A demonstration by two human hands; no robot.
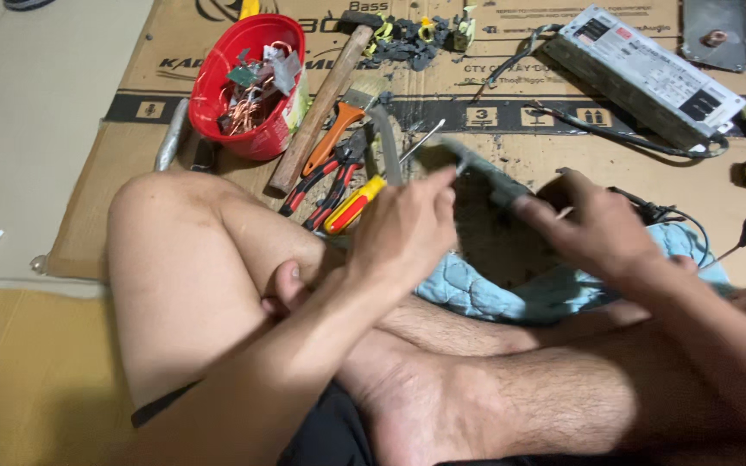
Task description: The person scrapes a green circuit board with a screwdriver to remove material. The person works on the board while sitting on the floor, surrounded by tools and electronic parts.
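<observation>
- Though blur hides its shape, a grey part (477, 173) sits clamped between left hand (403, 229) and right hand (597, 229).
- Flattened cardboard (88, 173) covers pale tiled floor (36, 78).

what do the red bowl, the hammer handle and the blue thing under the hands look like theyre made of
Red bowl: likely plastic, with a smooth glossy sheen and thin rim. Hammer handle: apparently wood, matte brown with a worn look. Blue thing: fabric, seemingly a quilted cloth, given its stitched puffy pattern and soft folds. The dark strip held by the left hand and right hand is too blurred to judge.
</observation>
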